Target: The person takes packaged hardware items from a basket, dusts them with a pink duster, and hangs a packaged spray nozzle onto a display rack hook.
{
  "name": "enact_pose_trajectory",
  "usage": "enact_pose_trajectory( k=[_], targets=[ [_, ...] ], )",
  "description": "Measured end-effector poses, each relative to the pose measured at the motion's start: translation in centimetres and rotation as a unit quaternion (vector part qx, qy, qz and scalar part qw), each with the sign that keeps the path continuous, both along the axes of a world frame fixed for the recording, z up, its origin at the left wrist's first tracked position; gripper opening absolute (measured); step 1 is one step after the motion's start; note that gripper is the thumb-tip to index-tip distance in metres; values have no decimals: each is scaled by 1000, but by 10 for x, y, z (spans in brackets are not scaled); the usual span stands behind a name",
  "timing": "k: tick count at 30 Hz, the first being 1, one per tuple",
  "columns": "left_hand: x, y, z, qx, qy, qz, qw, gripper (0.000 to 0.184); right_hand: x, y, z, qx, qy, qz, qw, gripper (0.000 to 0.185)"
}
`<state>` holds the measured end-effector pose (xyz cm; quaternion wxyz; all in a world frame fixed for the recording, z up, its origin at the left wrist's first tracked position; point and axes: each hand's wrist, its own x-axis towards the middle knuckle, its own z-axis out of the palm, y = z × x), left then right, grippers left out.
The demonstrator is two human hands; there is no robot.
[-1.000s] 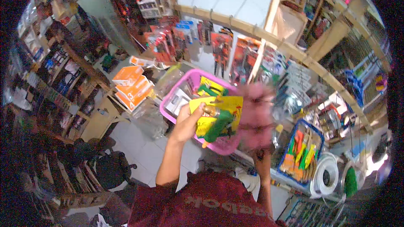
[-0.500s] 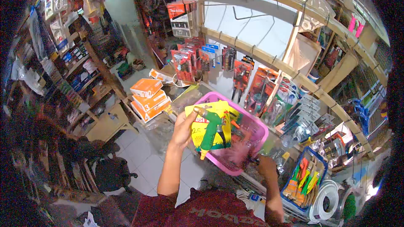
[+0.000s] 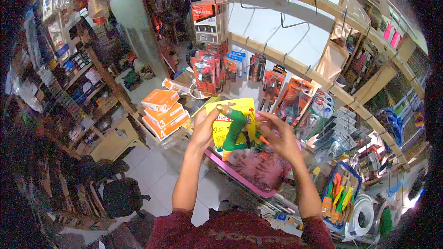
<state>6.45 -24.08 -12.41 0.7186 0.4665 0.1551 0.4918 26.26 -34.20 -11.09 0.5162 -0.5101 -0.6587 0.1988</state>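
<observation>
My left hand [image 3: 203,127] grips a green hose nozzle [image 3: 235,127] with a brass-coloured end and an orange tip, mounted on a yellow card [image 3: 221,131]. The thumb presses on the card's left side. Close by the card's right edge is my right hand [image 3: 279,136], fingers apart and curved; whether they touch the card I cannot tell. Beneath both hands sits a pink plastic basket [image 3: 240,177], with reddish packages inside, partly hidden by the card and my right hand.
Orange boxes [image 3: 161,115] are stacked left of the basket. Carded tools [image 3: 205,71] hang from hooks on a wooden rack [image 3: 295,64] ahead. To the right are a blue-rimmed basket of colourful-handled brushes [image 3: 339,193] and a white coil [image 3: 360,216].
My right hand has left the pink basket's right side and come up beside the carded nozzle. My left hand keeps its hold, with the card slightly higher in view.
</observation>
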Motion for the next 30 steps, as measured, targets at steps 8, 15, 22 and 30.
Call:
enact_pose_trajectory(
  k=[8, 15, 22, 30],
  targets=[
    [-22, -27, -69, -128, 29, 15, 991, 23, -43, -15, -39, -102, -7, -52, 993, 36],
    [-39, -61, -136, -210, 125, -59, 968, 18, -34, -68, -120, -242, 102, 40, 964, 30],
    [-22, -89, -150, -218, 144, -61, 963, 12, -34, -109, -137, -246, 75, -19, 966, 37],
    [-11, -102, -161, -244, 159, -65, 954, 13, -36, -130, -139, -137, 78, -19, 987, 40]
  ],
)
